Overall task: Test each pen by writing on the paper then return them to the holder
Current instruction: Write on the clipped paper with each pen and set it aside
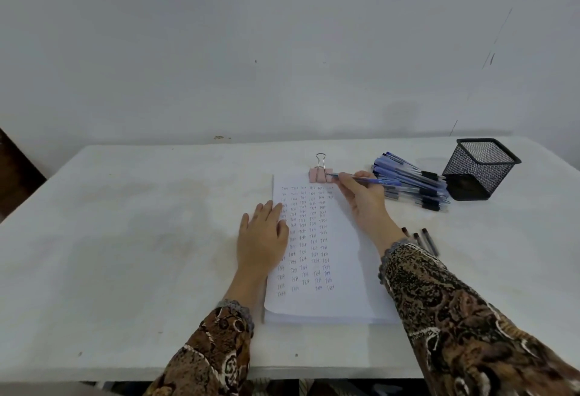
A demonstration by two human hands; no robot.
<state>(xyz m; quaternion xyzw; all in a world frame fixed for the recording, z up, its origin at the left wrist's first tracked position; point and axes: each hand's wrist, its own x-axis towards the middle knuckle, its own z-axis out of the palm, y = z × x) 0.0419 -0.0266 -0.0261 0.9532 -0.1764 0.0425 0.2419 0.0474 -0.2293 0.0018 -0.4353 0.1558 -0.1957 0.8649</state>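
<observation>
The right hand (361, 195) pinches a blue ballpoint pen (365, 178), tip at the top edge of the white paper sheet (345, 270) beside the pink binder clip (319, 174). The left hand (262, 235) lies flat, fingers straight, pressing the sheet's left edge. Right of the right hand, a pile of blue pens (411, 180) rests on the white desk (125, 239), touching the black mesh holder (480, 168).
</observation>
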